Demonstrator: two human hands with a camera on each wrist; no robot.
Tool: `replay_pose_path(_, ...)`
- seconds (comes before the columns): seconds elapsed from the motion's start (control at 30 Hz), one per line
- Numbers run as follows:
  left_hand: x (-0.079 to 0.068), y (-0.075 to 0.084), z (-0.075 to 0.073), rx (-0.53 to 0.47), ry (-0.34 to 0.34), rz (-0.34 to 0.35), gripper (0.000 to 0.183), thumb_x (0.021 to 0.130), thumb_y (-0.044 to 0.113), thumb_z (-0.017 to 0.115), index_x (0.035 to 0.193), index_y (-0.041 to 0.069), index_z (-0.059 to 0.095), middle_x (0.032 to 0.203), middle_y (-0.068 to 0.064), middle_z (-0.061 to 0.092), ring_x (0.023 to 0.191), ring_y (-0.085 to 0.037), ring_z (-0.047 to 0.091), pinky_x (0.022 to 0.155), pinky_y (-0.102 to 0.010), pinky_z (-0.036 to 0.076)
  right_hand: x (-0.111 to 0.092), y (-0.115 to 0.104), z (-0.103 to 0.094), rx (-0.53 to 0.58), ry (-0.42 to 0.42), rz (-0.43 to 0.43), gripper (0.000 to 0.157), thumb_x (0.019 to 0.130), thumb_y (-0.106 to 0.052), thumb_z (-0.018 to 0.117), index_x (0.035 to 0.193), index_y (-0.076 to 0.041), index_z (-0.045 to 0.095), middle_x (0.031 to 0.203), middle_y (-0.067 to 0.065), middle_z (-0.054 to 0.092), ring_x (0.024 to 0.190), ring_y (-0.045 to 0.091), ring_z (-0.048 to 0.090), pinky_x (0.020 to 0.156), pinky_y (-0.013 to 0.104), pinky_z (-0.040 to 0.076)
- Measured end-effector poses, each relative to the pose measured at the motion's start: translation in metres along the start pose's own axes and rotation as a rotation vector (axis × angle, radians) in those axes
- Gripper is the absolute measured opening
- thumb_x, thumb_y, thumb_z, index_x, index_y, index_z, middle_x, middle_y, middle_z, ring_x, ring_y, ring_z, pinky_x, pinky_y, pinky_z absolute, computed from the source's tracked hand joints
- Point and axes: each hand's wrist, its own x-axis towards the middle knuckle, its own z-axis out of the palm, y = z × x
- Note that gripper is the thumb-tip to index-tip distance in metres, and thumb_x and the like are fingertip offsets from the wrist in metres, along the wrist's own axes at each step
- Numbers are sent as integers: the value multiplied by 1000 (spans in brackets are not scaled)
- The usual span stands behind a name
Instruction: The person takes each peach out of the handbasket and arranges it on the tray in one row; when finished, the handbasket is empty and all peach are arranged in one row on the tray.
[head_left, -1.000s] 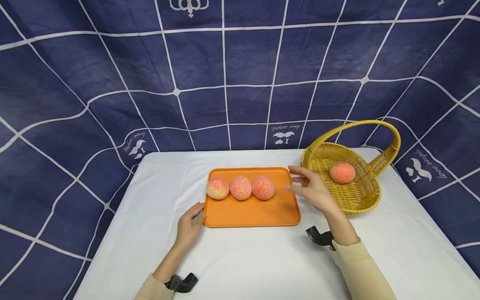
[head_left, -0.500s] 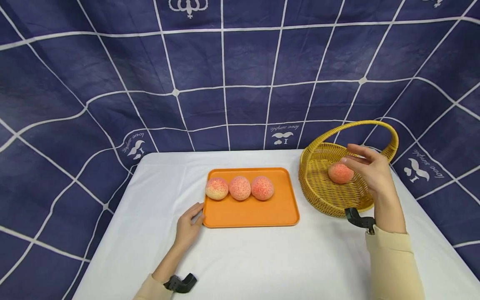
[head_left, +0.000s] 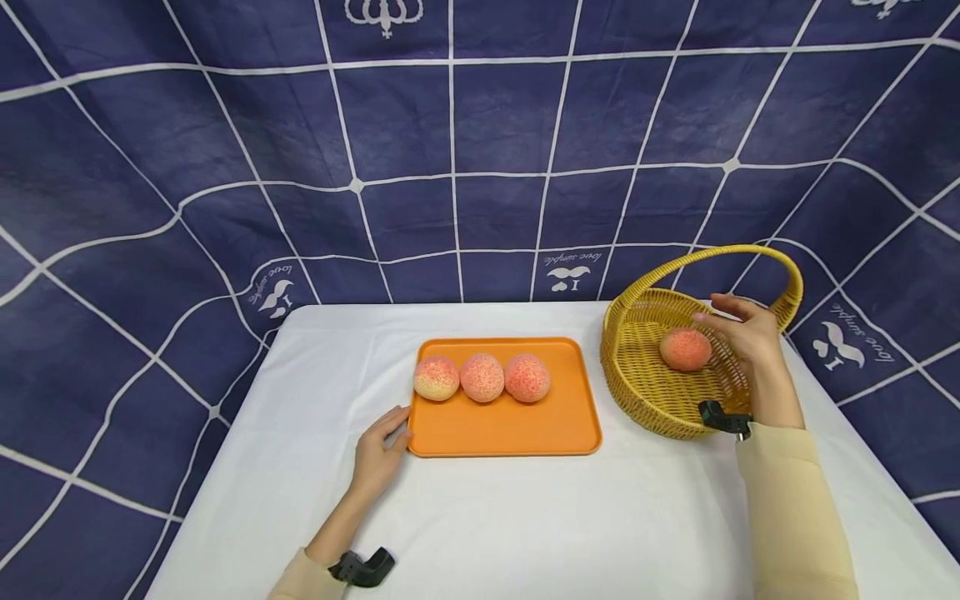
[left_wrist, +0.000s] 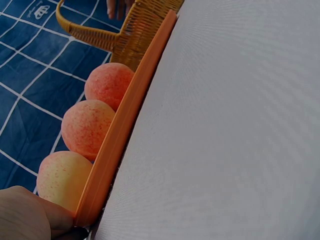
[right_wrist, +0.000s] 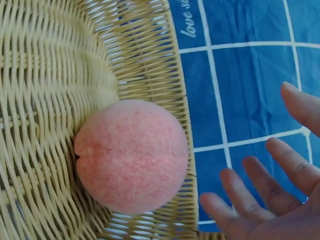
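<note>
An orange tray (head_left: 502, 433) lies on the white cloth, with three peaches in a row along it: a yellowish one (head_left: 436, 379) on the left, a pinkish one (head_left: 482, 377) in the middle, a redder one (head_left: 527, 378) on the right. My left hand (head_left: 378, 454) rests against the tray's left edge, fingers relaxed. A single peach (right_wrist: 132, 156) sits in the yellow wicker basket (head_left: 637, 392). Over the basket's right side hovers my right hand (head_left: 750, 337), its fingers spread and holding nothing; the right wrist view shows them apart from that peach.
The basket's tall arched handle (head_left: 705, 254) rises over it. A dark blue checked cloth (head_left: 495, 125) hangs behind the table and at its sides. White cloth (head_left: 525, 525) covers the table in front of the tray.
My right hand has moved from the tray's right end to above the basket's right side, shifting only slightly in the last half second. The left hand, tray and peaches stay put.
</note>
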Motion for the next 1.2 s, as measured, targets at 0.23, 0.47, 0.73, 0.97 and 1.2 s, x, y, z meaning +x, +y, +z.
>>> replay_pose_path(0.23, 0, 0, 0, 4, -6, -8, 41, 90, 1, 65, 130, -1, 60, 141, -21, 54, 135, -35, 47, 116, -50, 32, 13, 17, 0, -147, -5, 56, 65, 83, -31, 79, 139, -13, 52, 106, -22, 48, 92, -2, 44, 76, 21, 45)
replay_pose_path(0.47, -1, -3, 0, 8, 2, -11, 40, 90, 1, 65, 130, -1, 61, 140, -21, 54, 135, -35, 47, 116, -50, 33, 18, 32, 0, -216, -80, 66, 78, 86, -27, 76, 149, -2, 38, 132, 3, 48, 85, -1, 46, 72, 20, 51)
replay_pose_path(0.73, -2, -6, 0, 2, 3, -16, 41, 90, 0, 65, 130, 0, 61, 140, -21, 54, 135, -36, 47, 116, -50, 32, 19, 41, 4, -202, -201, 66, 77, 87, -14, 72, 150, 3, 31, 151, 27, 30, 83, -7, 48, 69, 17, 54)
replay_pose_path(0.97, -2, -4, 1, 0, -3, -11, 41, 90, 0, 65, 131, 0, 61, 140, -21, 54, 136, -36, 47, 116, -50, 33, 20, 45, 6, -184, -236, 139, 82, 86, -14, 74, 152, 2, 27, 151, 29, 32, 76, -9, 53, 70, 24, 58)
replay_pose_path(1.2, 0, -1, 1, -2, -3, -8, 41, 90, 0, 64, 131, 0, 60, 141, -21, 54, 136, -36, 46, 117, -51, 32, 22, 46, 5, -183, -261, 159, 88, 84, -16, 77, 153, 0, 25, 151, 28, 30, 77, -9, 53, 77, 30, 61)
